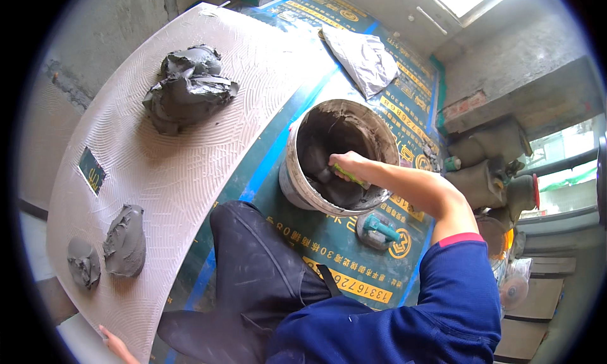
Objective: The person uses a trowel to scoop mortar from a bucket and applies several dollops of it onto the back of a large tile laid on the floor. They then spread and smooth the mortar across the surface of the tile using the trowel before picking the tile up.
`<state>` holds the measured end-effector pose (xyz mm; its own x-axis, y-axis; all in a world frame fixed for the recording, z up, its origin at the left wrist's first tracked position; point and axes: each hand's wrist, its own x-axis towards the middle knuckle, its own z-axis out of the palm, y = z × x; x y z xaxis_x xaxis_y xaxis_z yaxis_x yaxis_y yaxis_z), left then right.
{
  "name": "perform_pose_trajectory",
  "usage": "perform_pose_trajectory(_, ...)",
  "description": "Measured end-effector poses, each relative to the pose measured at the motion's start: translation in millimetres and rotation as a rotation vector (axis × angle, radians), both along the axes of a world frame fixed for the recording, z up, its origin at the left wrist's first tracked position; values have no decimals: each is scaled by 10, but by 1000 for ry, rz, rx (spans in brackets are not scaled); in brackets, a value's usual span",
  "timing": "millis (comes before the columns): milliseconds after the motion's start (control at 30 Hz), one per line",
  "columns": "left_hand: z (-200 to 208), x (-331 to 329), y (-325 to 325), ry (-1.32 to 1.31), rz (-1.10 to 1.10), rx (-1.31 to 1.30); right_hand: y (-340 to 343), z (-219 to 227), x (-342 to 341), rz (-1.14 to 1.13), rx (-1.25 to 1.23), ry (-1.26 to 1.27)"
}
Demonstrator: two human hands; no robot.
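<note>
My right hand (348, 164) is closed around the green handle of a trowel (349, 176). It reaches into a mud-smeared bucket (291, 180) of wet grey mortar (361, 129), which hides the trowel's blade. At the lower left, my left hand (117, 346) shows only in part, fingers stretched out by the edge of a large tile (190, 168). The tile's upturned face is ridged, with a rectangular cutout. On it sit a big mortar heap (190, 89) at the far end and two smaller mortar lumps (125, 240) (83, 263) near the cutout.
Beside the bucket, a tool with a teal handle (382, 227) lies on the printed green floor sheeting (278, 237). A crumpled pale bag (363, 57) lies beyond the bucket. Full sacks (484, 182) and a fan (514, 291) stand along the right, under windows.
</note>
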<state>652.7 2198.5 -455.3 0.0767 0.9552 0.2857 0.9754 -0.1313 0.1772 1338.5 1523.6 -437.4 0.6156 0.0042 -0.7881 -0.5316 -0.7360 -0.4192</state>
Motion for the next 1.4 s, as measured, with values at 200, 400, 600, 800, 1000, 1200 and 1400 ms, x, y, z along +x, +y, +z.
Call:
perform_pose_trajectory(200, 137, 368, -227, 49, 163, -292, -257, 672, -7, 4, -28, -49)
perform_pose_trajectory(400, 242, 244, -442, 23, 222, -339, -215, 1365, -299, 262, -93, -263)
perform_pose_trajectory(600, 369, 703, -547, 0, 224, -210, -197, 2374, -785, 179, 111, -503)
perform_pose_trajectory(800, 504, 714, -762, -16, 242, -169, 855, 2772, -1146, 372, 405, -512)
perform_pose_trajectory(1000, 624, 669, -860, -37, 331, -123, 2660, 3073, -1493, 866, 596, -836)
perform_pose_trajectory(1200, 538, 860, -869, -121, 309, -106, 4918, 2654, -2201, 1150, 198, -1088)
perform_pose_trajectory(1400, 492, 675, -881, -147, 304, -18, 5885, 1956, -2733, 1341, 59, -859)
